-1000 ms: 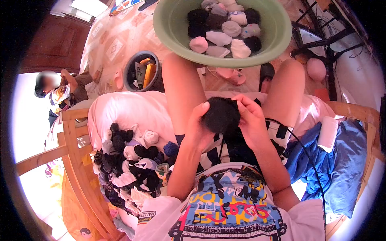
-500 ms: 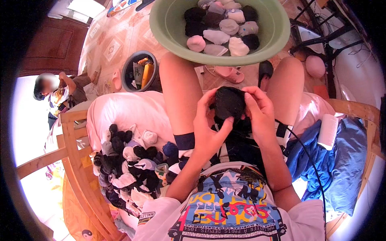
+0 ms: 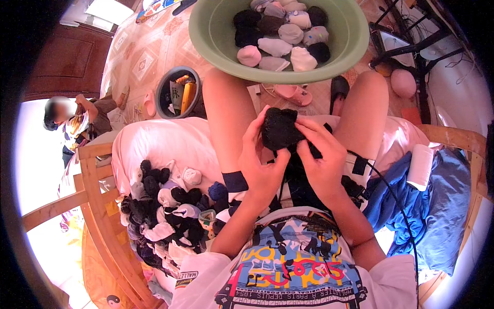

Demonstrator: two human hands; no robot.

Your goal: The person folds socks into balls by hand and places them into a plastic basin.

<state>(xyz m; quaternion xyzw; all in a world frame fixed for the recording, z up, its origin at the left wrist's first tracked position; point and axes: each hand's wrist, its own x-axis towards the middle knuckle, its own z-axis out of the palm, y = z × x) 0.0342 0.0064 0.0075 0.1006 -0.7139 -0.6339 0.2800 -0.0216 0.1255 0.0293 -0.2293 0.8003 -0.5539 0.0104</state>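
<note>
Over my lap, a black sock (image 3: 280,129), bunched into a ball, is between my two hands. My left hand (image 3: 261,159) wraps its left side, with the thumb pressed below it. The fingers of my right hand (image 3: 321,152) close on its right edge. Beyond my knees stands a green basin (image 3: 221,59) with several balled socks inside, among them a pink one (image 3: 249,56) and a white one (image 3: 302,59). To the left on the bed lies a heap of loose socks (image 3: 159,206), mostly black, grey and white.
A grey bin (image 3: 160,98) with wrappers stands on the floor, near pink slippers (image 3: 293,95). Wooden rails (image 3: 98,216) edge the bed. At right lie blue cloth (image 3: 437,216), a white roll (image 3: 420,167) and a black cable (image 3: 396,201). Another person (image 3: 77,121) sits at far left.
Both hands have shifted slightly left with the black sock. My right fingers have moved from its upper right edge onto its side, reaching further over it.
</note>
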